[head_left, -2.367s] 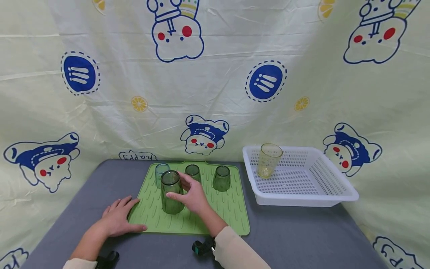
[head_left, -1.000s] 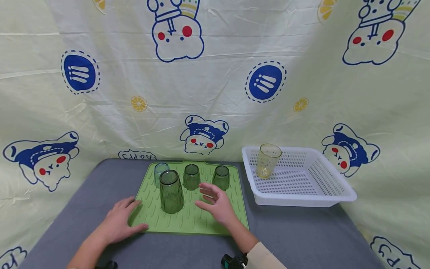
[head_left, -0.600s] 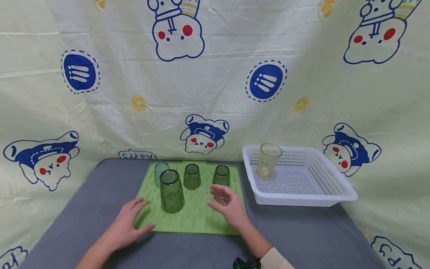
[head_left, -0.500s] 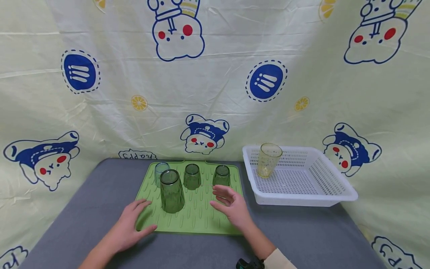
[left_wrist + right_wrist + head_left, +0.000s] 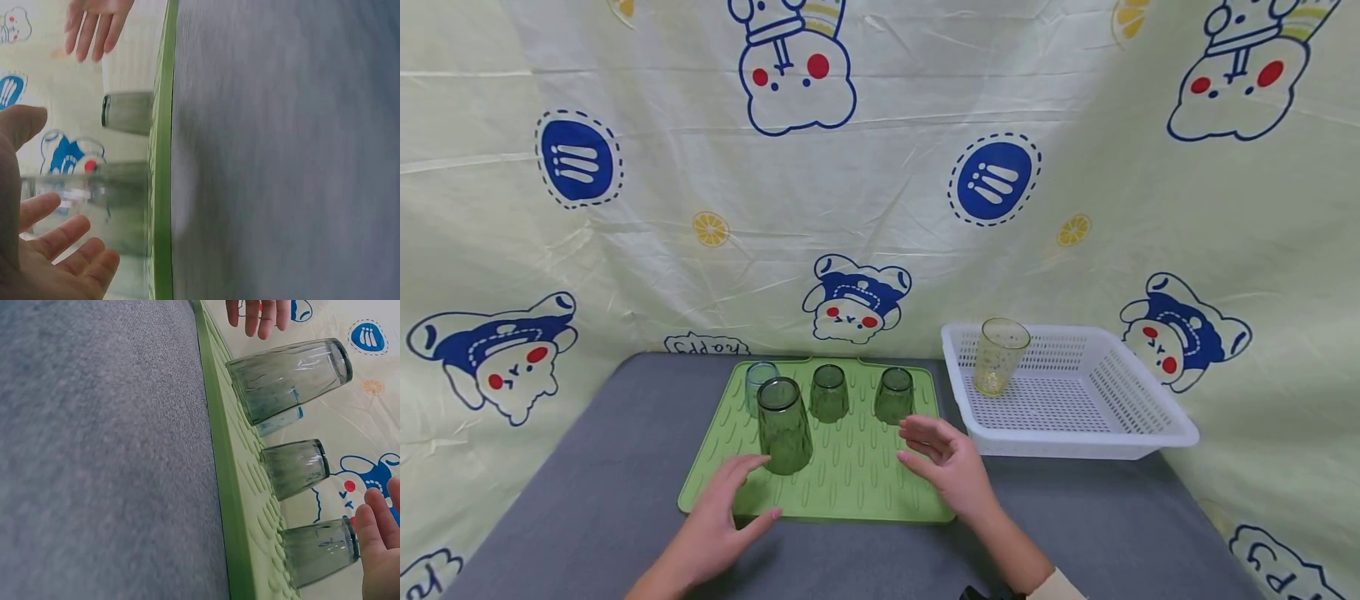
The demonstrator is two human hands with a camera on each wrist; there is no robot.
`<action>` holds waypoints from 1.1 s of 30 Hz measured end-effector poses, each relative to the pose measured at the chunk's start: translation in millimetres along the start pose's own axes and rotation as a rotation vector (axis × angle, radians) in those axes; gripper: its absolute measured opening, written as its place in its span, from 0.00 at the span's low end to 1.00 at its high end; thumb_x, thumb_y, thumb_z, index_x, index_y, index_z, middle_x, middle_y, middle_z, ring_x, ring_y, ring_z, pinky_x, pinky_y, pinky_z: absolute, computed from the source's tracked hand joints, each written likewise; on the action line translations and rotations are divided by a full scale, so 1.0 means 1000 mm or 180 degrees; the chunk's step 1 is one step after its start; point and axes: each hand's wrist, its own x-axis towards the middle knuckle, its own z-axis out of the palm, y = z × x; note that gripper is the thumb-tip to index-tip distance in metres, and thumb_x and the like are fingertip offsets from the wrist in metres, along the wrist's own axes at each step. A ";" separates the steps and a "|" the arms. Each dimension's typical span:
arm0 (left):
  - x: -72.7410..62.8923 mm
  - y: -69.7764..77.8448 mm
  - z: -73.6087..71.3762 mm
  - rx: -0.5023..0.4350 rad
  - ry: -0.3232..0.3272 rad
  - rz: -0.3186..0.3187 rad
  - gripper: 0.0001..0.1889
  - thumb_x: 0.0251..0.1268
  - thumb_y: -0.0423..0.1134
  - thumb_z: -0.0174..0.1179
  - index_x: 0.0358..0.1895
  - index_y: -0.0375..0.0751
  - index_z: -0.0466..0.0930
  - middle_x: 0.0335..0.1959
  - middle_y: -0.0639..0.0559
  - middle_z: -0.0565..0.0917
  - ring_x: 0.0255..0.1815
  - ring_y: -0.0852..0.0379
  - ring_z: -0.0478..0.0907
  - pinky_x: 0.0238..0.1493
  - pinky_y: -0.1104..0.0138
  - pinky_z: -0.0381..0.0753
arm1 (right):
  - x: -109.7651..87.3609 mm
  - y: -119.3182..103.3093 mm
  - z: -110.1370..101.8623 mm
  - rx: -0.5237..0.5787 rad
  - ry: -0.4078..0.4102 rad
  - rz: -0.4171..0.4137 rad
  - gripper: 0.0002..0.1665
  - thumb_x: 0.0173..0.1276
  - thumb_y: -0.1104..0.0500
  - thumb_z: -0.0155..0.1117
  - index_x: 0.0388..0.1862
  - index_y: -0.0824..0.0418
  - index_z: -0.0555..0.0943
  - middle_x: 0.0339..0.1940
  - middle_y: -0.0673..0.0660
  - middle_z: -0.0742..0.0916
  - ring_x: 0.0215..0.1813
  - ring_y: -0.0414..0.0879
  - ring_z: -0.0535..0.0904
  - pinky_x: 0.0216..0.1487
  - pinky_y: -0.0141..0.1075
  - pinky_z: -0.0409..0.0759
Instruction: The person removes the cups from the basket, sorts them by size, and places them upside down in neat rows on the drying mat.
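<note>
A tall green glass [image 5: 786,433] stands narrower end up on the left part of a green drying mat [image 5: 850,500]. Behind it are a bluish clear glass [image 5: 760,387], partly hidden, and two short green glasses, a middle one [image 5: 829,394] and a right one [image 5: 894,395]. My left hand [image 5: 718,529] has fingers spread, holds nothing, and overlaps the mat's front left, its fingertips near the tall glass. My right hand [image 5: 951,471], its fingers loosely bent around nothing, is over the mat's right edge, in front of the right short glass. Both wrist views show empty palms.
A white perforated basket [image 5: 1078,446] sits to the right of the mat, with a yellowish patterned glass [image 5: 1000,358] in its left end. Grey cloth [image 5: 1097,525] covers the table. A printed curtain [image 5: 880,192] hangs behind.
My right hand has let go of the tall green glass and moved right. My left hand has come off the mat's left edge and moved right, toward the front of the glass.
</note>
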 end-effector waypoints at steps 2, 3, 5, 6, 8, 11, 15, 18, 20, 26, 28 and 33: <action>0.001 0.004 0.004 -0.0104 -0.0047 -0.0001 0.32 0.61 0.43 0.74 0.68 0.40 0.75 0.63 0.51 0.79 0.63 0.47 0.78 0.60 0.50 0.81 | -0.002 -0.002 -0.003 -0.0017 -0.0025 -0.0028 0.28 0.63 0.67 0.75 0.62 0.69 0.78 0.60 0.60 0.86 0.61 0.48 0.85 0.63 0.41 0.83; 0.001 0.006 0.007 -0.0162 -0.0085 -0.0013 0.32 0.62 0.43 0.73 0.68 0.41 0.74 0.63 0.51 0.79 0.62 0.47 0.78 0.60 0.52 0.82 | -0.004 -0.003 -0.005 -0.0025 -0.0027 -0.0048 0.28 0.63 0.67 0.75 0.62 0.69 0.79 0.59 0.58 0.87 0.61 0.47 0.85 0.63 0.41 0.83; 0.002 0.010 0.011 -0.0320 -0.0160 -0.0017 0.31 0.63 0.41 0.73 0.69 0.42 0.74 0.64 0.50 0.78 0.63 0.45 0.78 0.61 0.55 0.82 | -0.006 -0.004 -0.008 -0.0042 -0.0022 -0.0100 0.27 0.64 0.68 0.74 0.61 0.70 0.79 0.57 0.55 0.87 0.59 0.46 0.86 0.61 0.39 0.84; 0.003 0.013 0.013 -0.0405 -0.0202 -0.0025 0.31 0.63 0.40 0.73 0.69 0.43 0.74 0.65 0.49 0.78 0.64 0.45 0.77 0.62 0.56 0.82 | -0.007 -0.005 -0.010 -0.0047 -0.0018 -0.0128 0.26 0.64 0.68 0.74 0.60 0.70 0.79 0.56 0.53 0.88 0.59 0.46 0.86 0.60 0.38 0.85; 0.004 0.017 0.017 -0.0561 -0.0263 0.0000 0.31 0.64 0.39 0.72 0.70 0.47 0.73 0.65 0.49 0.78 0.64 0.45 0.77 0.63 0.57 0.82 | -0.008 -0.008 -0.014 -0.0055 -0.0001 -0.0178 0.25 0.64 0.69 0.73 0.59 0.70 0.79 0.55 0.51 0.88 0.57 0.45 0.86 0.58 0.37 0.86; 0.008 0.024 0.022 -0.0762 -0.0286 0.0128 0.31 0.64 0.38 0.71 0.70 0.50 0.72 0.66 0.51 0.77 0.65 0.45 0.77 0.64 0.58 0.82 | -0.009 -0.011 -0.020 -0.0069 0.0026 -0.0224 0.23 0.64 0.70 0.72 0.57 0.72 0.80 0.52 0.52 0.89 0.55 0.44 0.87 0.55 0.34 0.86; 0.013 0.032 0.029 -0.0898 -0.0249 0.0354 0.30 0.66 0.38 0.70 0.70 0.51 0.71 0.65 0.54 0.77 0.65 0.51 0.77 0.64 0.59 0.82 | -0.009 -0.016 -0.030 -0.0052 0.0085 -0.0304 0.20 0.65 0.71 0.71 0.55 0.75 0.80 0.49 0.55 0.90 0.52 0.42 0.88 0.52 0.33 0.87; 0.017 0.038 0.034 -0.0994 -0.0256 0.0432 0.29 0.66 0.38 0.69 0.70 0.50 0.71 0.65 0.54 0.78 0.65 0.55 0.77 0.64 0.59 0.82 | -0.009 -0.021 -0.037 -0.0038 0.0171 -0.0339 0.18 0.65 0.73 0.70 0.53 0.77 0.80 0.46 0.55 0.90 0.49 0.39 0.88 0.50 0.32 0.88; 0.019 0.042 0.037 -0.1085 -0.0294 0.0423 0.29 0.67 0.38 0.69 0.70 0.51 0.71 0.65 0.55 0.78 0.65 0.55 0.77 0.65 0.60 0.81 | -0.008 -0.025 -0.042 -0.0087 0.0241 -0.0338 0.17 0.65 0.73 0.70 0.52 0.77 0.80 0.45 0.53 0.90 0.48 0.37 0.88 0.49 0.31 0.87; 0.027 0.053 0.043 -0.1243 -0.0396 0.0350 0.27 0.69 0.42 0.68 0.69 0.55 0.71 0.65 0.57 0.77 0.66 0.56 0.77 0.65 0.60 0.80 | -0.006 -0.036 -0.057 -0.0251 0.0438 -0.0351 0.14 0.65 0.72 0.71 0.49 0.75 0.81 0.42 0.49 0.90 0.45 0.37 0.88 0.44 0.29 0.87; 0.030 0.056 0.045 -0.1314 -0.0405 0.0369 0.26 0.69 0.41 0.68 0.68 0.54 0.72 0.65 0.56 0.78 0.65 0.57 0.77 0.65 0.60 0.81 | -0.005 -0.040 -0.062 -0.0315 0.0497 -0.0369 0.14 0.65 0.72 0.70 0.49 0.75 0.82 0.41 0.46 0.90 0.44 0.37 0.88 0.42 0.28 0.86; 0.038 0.065 0.052 -0.1475 -0.0436 0.0447 0.26 0.69 0.39 0.67 0.67 0.52 0.73 0.64 0.54 0.78 0.64 0.57 0.78 0.65 0.61 0.80 | -0.001 -0.048 -0.073 -0.0441 0.0625 -0.0454 0.14 0.65 0.71 0.71 0.49 0.75 0.82 0.41 0.45 0.90 0.43 0.38 0.87 0.43 0.28 0.86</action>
